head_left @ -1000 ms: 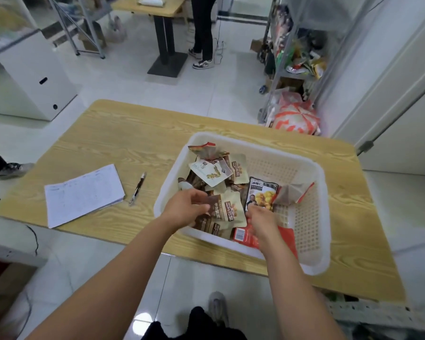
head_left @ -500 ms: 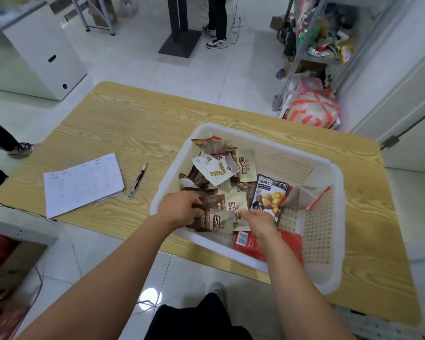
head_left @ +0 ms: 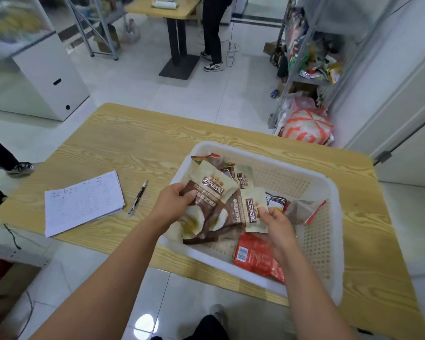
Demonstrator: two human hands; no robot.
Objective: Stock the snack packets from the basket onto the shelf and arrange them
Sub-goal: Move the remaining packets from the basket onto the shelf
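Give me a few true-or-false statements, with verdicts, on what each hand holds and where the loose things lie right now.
1. The left hand grips a bunch of packets over the basket. True.
2. The right hand holds nothing. False: it pinches a beige packet.
3. The red packet lies on the table, outside the basket. False: it lies inside the basket, at the near side by the right hand.
4. The pen lies on the table between the paper and the basket. True.
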